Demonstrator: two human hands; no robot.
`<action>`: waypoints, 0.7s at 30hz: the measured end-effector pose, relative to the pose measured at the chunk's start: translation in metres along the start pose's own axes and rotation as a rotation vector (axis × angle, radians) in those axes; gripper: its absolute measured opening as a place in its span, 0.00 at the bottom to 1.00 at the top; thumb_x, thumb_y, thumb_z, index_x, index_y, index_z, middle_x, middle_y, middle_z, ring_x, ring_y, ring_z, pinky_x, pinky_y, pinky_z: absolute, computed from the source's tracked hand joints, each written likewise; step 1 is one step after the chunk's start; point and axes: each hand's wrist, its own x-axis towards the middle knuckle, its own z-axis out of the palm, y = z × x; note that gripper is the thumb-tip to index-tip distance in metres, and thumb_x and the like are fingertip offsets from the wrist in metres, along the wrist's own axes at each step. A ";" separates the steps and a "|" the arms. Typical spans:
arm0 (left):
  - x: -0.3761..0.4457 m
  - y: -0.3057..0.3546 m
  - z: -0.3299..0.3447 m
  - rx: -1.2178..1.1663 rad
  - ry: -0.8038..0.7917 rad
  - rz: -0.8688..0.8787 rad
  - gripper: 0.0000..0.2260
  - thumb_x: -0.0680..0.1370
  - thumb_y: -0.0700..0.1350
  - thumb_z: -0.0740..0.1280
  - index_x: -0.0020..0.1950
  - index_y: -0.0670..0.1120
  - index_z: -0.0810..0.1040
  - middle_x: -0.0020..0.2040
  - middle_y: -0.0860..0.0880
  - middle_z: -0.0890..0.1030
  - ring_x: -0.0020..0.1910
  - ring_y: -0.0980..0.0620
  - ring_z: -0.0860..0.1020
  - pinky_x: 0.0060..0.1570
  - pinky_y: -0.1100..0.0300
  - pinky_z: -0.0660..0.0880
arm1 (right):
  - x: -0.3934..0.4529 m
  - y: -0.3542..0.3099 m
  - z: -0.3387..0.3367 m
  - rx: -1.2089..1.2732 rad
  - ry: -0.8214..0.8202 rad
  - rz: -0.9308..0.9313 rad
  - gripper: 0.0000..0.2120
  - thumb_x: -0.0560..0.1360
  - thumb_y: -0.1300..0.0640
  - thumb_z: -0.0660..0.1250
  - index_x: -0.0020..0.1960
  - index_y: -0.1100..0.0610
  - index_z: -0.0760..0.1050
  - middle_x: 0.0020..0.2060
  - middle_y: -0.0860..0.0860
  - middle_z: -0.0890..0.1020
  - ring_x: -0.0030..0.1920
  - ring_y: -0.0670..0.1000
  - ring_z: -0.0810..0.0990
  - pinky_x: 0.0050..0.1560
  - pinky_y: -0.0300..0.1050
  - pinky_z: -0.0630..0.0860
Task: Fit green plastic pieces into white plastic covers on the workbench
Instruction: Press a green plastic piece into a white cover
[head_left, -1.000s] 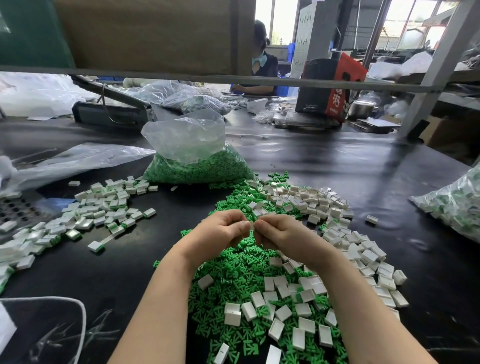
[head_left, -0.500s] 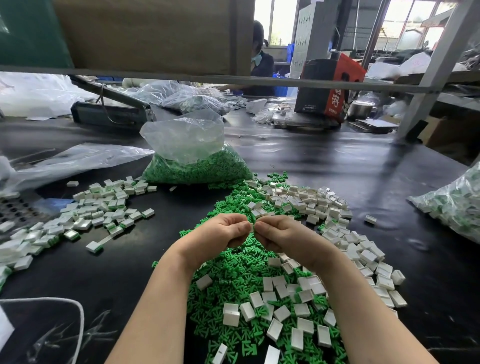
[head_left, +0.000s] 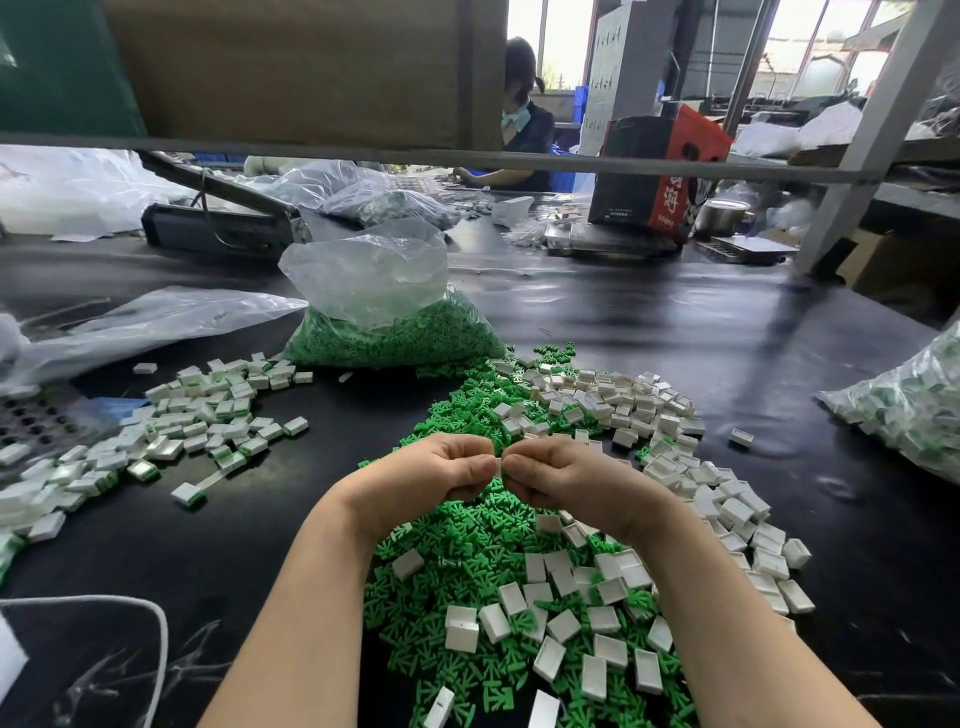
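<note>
My left hand and my right hand meet fingertip to fingertip above a heap of loose green pieces. Between the fingertips they pinch a small white cover, of which only a sliver shows; whether a green piece sits in it is hidden. Empty white covers lie mixed over the green heap and spread to the right. A pile of white covers with green inside lies to the left on the black workbench.
A clear bag of green pieces stands behind the heap. Another bag of parts lies at the right edge. Loose plastic sheeting is at the left, a white cord at the front left. Another person works beyond the bench.
Both hands stay pressed together over the heap; they have barely moved, only shifting slightly as the fingers work the small white cover.
</note>
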 end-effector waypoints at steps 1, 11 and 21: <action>0.000 0.000 0.000 0.000 0.001 0.005 0.13 0.82 0.38 0.60 0.38 0.45 0.66 0.32 0.54 0.64 0.29 0.62 0.64 0.32 0.73 0.65 | 0.000 0.000 0.000 0.004 -0.001 0.003 0.12 0.83 0.57 0.59 0.41 0.58 0.71 0.29 0.43 0.68 0.30 0.43 0.64 0.32 0.32 0.63; -0.002 0.003 -0.001 -0.029 0.039 0.020 0.12 0.82 0.41 0.61 0.38 0.46 0.69 0.28 0.57 0.68 0.27 0.63 0.65 0.29 0.72 0.64 | -0.002 -0.010 -0.002 0.089 0.011 -0.006 0.13 0.83 0.59 0.58 0.39 0.60 0.68 0.29 0.48 0.66 0.27 0.41 0.64 0.30 0.30 0.63; 0.000 -0.002 -0.002 -0.048 0.096 -0.028 0.12 0.81 0.44 0.63 0.37 0.50 0.72 0.31 0.54 0.69 0.29 0.60 0.66 0.32 0.64 0.60 | -0.004 -0.009 0.001 0.081 0.027 0.035 0.17 0.83 0.54 0.58 0.37 0.56 0.72 0.25 0.43 0.70 0.27 0.44 0.65 0.30 0.36 0.62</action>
